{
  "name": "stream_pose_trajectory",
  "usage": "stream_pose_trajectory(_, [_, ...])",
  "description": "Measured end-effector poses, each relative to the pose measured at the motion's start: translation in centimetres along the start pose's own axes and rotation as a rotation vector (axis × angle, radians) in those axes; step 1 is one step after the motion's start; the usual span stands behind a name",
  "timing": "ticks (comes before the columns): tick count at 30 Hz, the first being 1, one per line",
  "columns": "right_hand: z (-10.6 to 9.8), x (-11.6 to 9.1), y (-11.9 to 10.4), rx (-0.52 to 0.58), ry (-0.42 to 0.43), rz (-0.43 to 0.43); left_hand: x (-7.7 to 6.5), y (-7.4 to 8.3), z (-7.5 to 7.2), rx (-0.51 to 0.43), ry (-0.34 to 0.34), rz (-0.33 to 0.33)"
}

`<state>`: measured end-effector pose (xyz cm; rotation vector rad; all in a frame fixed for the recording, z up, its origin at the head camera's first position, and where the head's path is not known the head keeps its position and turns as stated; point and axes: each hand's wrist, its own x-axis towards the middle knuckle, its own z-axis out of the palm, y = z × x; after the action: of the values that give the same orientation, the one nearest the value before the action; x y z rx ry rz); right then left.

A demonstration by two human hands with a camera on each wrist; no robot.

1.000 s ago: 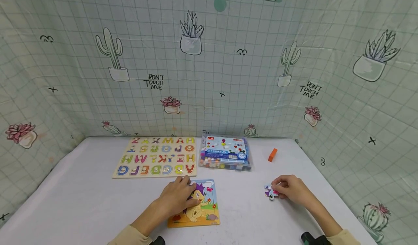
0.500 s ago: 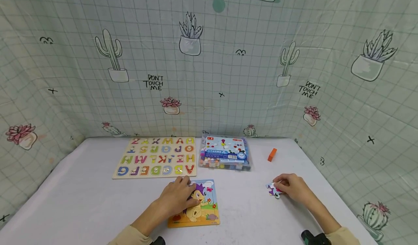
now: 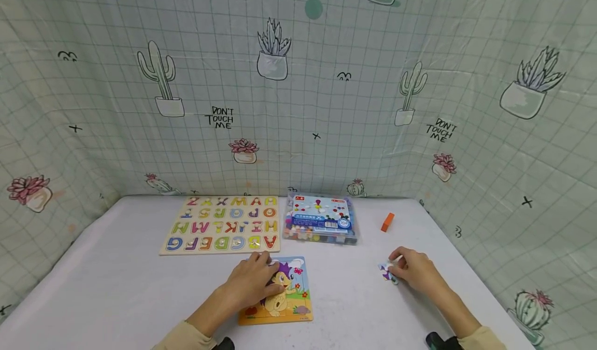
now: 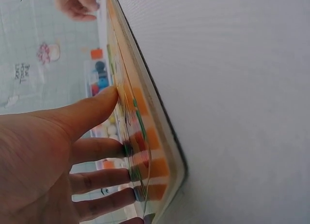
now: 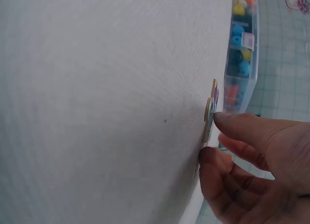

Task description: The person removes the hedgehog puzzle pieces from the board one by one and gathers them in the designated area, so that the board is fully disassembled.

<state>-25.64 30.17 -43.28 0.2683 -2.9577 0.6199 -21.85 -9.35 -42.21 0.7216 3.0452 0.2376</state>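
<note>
My left hand (image 3: 249,283) lies spread over a cartoon jigsaw puzzle (image 3: 300,316) that shows a purple-haired hedgehog in a meadow. In the left wrist view its straight fingers and thumb (image 4: 97,108) touch the picture face of the board (image 4: 157,161). Over on the right, my right hand (image 3: 416,269) pinches a small purple and white jigsaw piece (image 3: 386,273). The right wrist view shows this piece (image 5: 211,110) edge-on and tilted, between thumb and fingers, close over the white table. The fingers hide part of it.
Behind the puzzle lies a wooden alphabet board (image 3: 224,223) with coloured letters. Right of that sits a clear plastic box (image 3: 321,220) of colourful beads with a printed label. A small orange block (image 3: 387,222) lies beyond my right hand. A patterned curtain (image 3: 298,106) encloses the white table.
The jigsaw piece in my right hand has turned and tilted, with small shifts of that hand. The left hand stays on the puzzle.
</note>
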Motion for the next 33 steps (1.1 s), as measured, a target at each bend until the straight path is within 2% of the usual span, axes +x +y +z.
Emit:
stream_pose_trajectory(8, [-0.2,-0.1,-1.1,-0.057,-0.039,0.043,-0.4,-1.1,-0.1,-0.089,-0.03,0.037])
stream_pose_trajectory(12, [-0.3,0.0,-1.4,-0.082,-0.026,0.042,-0.5,-1.7,-0.4,-0.135,-0.064,0.045])
stream_pose_trajectory(15, [-0.2,0.2,-2.0,-0.079,-0.021,0.032,-0.8,-1.7,-0.5,-0.138,-0.081,0.047])
stream_pose_trajectory(18, [0.0,0.6,-3.0,-0.03,-0.041,0.021,-1.2,-1.4,-0.5,-0.115,-0.063,0.048])
stream_pose_trajectory(22, [0.6,1.3,-5.3,0.051,-0.083,-0.014,-1.6,-0.9,-0.5,-0.048,-0.003,0.044])
stream_pose_trajectory(25, [1.2,2.0,-7.1,0.083,-0.114,-0.044,-1.9,-0.5,-0.5,-0.04,0.017,0.046])
stream_pose_trajectory(28, [2.2,2.6,-8.8,0.107,-0.145,-0.084,-1.9,-0.2,-0.6,-0.057,0.002,0.063])
stream_pose_trajectory(33, [4.1,3.4,-11.3,0.158,-0.188,-0.201,-1.8,0.0,-0.6,-0.061,-0.043,0.074])
